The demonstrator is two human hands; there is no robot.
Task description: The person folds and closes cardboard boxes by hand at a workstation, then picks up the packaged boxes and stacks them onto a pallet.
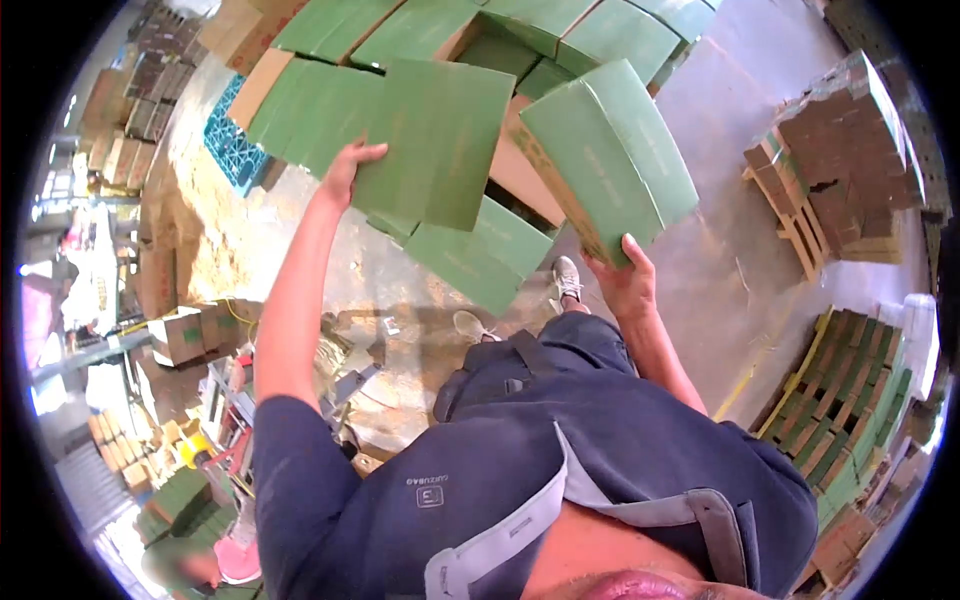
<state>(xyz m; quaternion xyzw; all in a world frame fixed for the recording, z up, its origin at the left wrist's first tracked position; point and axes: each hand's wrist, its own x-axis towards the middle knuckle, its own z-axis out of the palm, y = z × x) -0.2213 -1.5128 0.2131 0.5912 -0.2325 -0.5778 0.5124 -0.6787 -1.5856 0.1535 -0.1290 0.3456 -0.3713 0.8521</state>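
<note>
My left hand (350,172) grips the left edge of a green cardboard box (435,140), its thumb on top and its other fingers mostly hidden underneath. Only the flat green face of that box shows clearly. My right hand (625,280) holds another green cardboard box (610,150) by its near end, tilted, with a brown printed side toward the left. Below and beyond both lie stacked green boxes (475,255), with a gap between some of them. Whether the held boxes touch the stack I cannot tell.
A blue plastic pallet (232,135) shows under the stack's left side. To the right, brown cartons (840,150) stand on a wooden pallet (800,225), and green-brown stacked boards (840,385) lie nearer. Another person (235,558) is at lower left, near cluttered equipment (225,420).
</note>
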